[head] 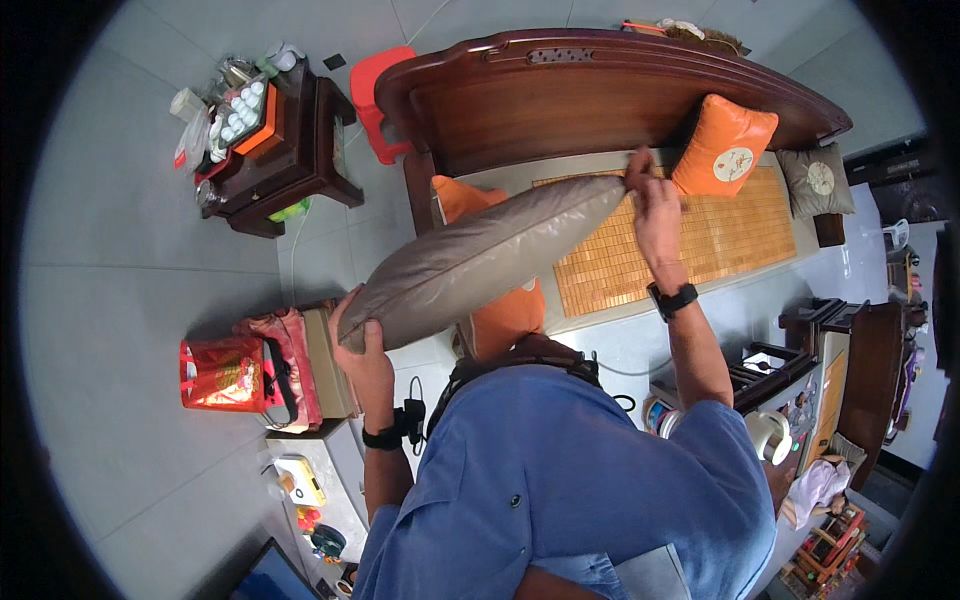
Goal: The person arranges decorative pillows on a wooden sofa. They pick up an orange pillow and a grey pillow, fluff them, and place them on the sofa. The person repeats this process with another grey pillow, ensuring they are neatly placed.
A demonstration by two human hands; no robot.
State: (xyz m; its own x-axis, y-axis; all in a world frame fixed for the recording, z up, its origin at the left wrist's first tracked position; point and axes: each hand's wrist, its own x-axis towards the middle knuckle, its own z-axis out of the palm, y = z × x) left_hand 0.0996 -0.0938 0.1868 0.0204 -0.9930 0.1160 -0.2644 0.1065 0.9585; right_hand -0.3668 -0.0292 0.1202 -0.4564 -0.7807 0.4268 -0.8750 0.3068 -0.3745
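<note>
A grey-brown cushion (480, 259) with a glossy cover is stretched between my two hands, edge-on to the camera. My left hand (365, 356) grips its lower left corner, thumb on top. At the opposite corner, the fingers of my right hand (656, 214) pinch the tip. Behind and below the cushion, an orange cushion (465, 199) shows partly at the bench's left end. Another orange piece (510, 319) appears under it, mostly hidden. An orange cushion (724, 146) with a round pale emblem leans against the backrest to the right of my right hand.
A dark wooden bench (525, 105) carries a bamboo mat (675, 240) and a grey cushion (817, 180) at its far end. A side table (300, 157) and red plastic stool (375, 97) stand left. A red bag (225, 373) rests near my left hand. A person (817, 487) is at the lower right.
</note>
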